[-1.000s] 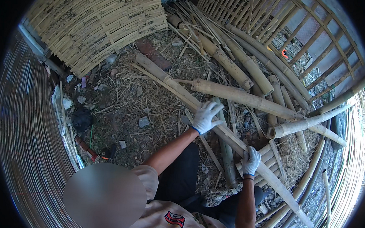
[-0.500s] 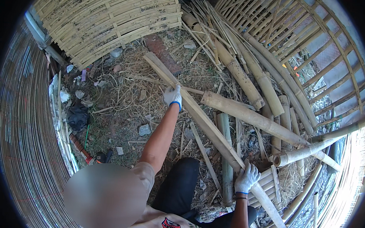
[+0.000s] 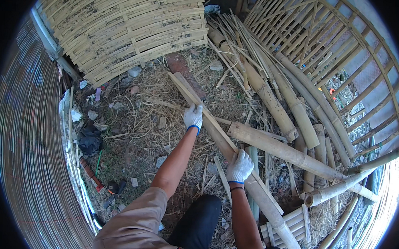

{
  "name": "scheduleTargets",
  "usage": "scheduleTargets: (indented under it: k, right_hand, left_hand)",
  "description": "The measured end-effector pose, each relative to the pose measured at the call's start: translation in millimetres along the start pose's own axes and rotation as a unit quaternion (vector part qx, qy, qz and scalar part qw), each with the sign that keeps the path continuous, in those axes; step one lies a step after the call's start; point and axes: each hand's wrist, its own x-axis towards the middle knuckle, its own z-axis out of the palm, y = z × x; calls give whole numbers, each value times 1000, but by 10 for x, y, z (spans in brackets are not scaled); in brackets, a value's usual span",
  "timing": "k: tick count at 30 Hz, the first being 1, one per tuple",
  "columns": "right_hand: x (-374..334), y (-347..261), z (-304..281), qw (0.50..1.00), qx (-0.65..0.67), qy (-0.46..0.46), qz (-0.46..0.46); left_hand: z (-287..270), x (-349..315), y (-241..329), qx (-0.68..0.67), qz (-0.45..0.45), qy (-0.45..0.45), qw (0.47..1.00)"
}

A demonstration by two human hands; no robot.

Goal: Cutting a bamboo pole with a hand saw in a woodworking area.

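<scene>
A long split bamboo pole (image 3: 217,129) lies diagonally over the straw-covered ground, from upper left to lower right. My left hand (image 3: 193,116), in a white glove, grips a thin bamboo strip along the pole's upper part. My right hand (image 3: 241,167), also in a white glove, grips the pole lower down, near where a thicker bamboo pole (image 3: 287,150) crosses behind it.
Several thick bamboo poles (image 3: 294,106) and thin slats (image 3: 232,41) are piled at the right. A woven bamboo panel (image 3: 123,27) leans at the top left, a lattice panel (image 3: 327,45) at the top right, a slatted wall (image 3: 24,152) at the left. Litter and a dark rag (image 3: 89,139) lie on the ground.
My left hand has slid up along the pole, away from me. My right hand has moved up the pole too, from its lower end toward the middle. The camera view has shifted.
</scene>
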Motion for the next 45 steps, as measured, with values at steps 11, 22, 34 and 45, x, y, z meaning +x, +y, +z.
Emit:
scheduleTargets:
  k: [11, 22, 34, 45]
  right_hand:
    - [-81, 68, -223, 989, 75, 113, -54]
    - [-483, 536, -561, 998, 18, 27, -58]
    - [-636, 489, -778, 996, 56, -28, -57]
    - [-832, 163, -649, 993, 35, -74, -82]
  left_hand:
    - [-74, 1970, -366, -41, 27, 9, 999]
    - [107, 2426, -472, -151, 74, 10, 986]
    - [-962, 2478, -1212, -11, 69, -19, 997]
    - [-1359, 2232, -1626, -166, 35, -31, 985]
